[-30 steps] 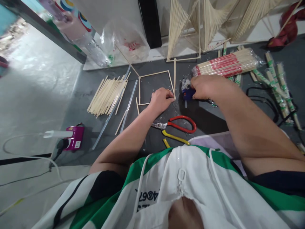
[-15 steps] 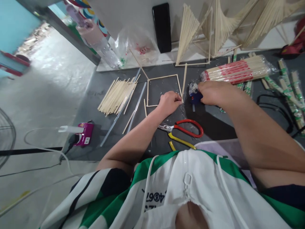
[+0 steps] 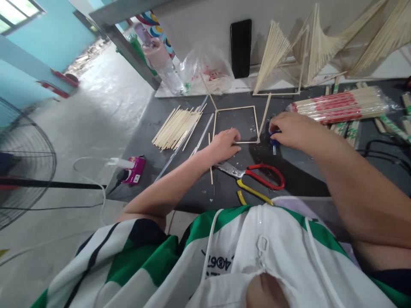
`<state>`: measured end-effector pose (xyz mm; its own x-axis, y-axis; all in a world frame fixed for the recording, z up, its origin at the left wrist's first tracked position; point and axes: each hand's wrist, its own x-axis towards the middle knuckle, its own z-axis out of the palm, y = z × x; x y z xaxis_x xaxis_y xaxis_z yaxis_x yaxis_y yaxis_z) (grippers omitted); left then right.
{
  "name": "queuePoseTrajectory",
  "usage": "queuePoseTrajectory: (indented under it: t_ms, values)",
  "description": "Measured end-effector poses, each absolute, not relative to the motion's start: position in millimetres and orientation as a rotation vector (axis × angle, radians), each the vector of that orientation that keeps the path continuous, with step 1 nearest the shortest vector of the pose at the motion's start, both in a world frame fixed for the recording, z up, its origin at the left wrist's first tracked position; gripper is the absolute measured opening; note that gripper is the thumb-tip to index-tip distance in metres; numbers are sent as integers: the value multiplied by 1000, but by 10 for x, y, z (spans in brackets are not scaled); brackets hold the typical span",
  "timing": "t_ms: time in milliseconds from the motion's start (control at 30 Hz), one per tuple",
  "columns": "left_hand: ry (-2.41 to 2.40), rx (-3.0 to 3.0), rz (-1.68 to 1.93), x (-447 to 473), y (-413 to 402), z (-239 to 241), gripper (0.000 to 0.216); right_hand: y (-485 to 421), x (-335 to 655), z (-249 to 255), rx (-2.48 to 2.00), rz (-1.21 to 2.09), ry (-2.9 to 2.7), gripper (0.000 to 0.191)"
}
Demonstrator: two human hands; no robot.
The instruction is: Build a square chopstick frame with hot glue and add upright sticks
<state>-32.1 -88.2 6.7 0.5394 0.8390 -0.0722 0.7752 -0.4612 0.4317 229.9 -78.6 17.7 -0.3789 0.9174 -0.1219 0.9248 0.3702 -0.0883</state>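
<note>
A square frame point(image 3: 235, 108) of thin wooden sticks lies flat on the dark tabletop, with one stick rising from its back left corner and another from its front right corner. My left hand point(image 3: 224, 144) is at its front side, fingers and thumb curled around the front stick. To the right of the frame, my right hand point(image 3: 290, 127) is closed on a small blue glue gun point(image 3: 275, 136), mostly hidden by the fingers. A short translucent stick pokes out from it toward me. Scissors-like pliers point(image 3: 266, 176) with red and yellow handles lie in front of the frame.
Loose wooden sticks point(image 3: 176, 128) and translucent glue sticks point(image 3: 170, 160) lie left. A wrapped stick bundle point(image 3: 343, 104) is at right. Behind stand a phone point(image 3: 240, 48), a bottle point(image 3: 162, 62), a plastic bag point(image 3: 205, 70) and a stick model point(image 3: 276, 49). A pink power adapter point(image 3: 136, 171) sits at the left edge.
My left hand has moved from the frame's front right corner leftward along its front side. My right hand stays on the glue gun. The camera view has shifted, so the scene appears further right.
</note>
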Motion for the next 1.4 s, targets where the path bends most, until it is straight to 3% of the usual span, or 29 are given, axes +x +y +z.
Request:
queuePoseTrajectory:
  t_ms: [267, 400, 667, 800, 1033, 1400]
  values:
    - [1465, 2382, 189, -1028, -1159, -28, 41, -823, 2200, 165, 1809, -268, 2576, 19]
    - [1478, 2354, 216, -1242, -941, -12, 25, -847, 2171, 152, 1830, -269, 2603, 17]
    - [1674, 1960, 795, -1199, 152, -105, 10, -852, 2134, 100, 1823, -292, 2667, 14]
    - [1718, 1933, 726, -1066, 579, -203, 22, -866, 2118, 63, 1849, -279, 2661, 11]
    - [1727, 2007, 638, -935, 769, -271, 10, -892, 2071, 8, 1831, -232, 2682, 11]
    - [1737, 2011, 687, -876, 724, -246, 11, -889, 2037, 26, 1724, -293, 2697, 11]
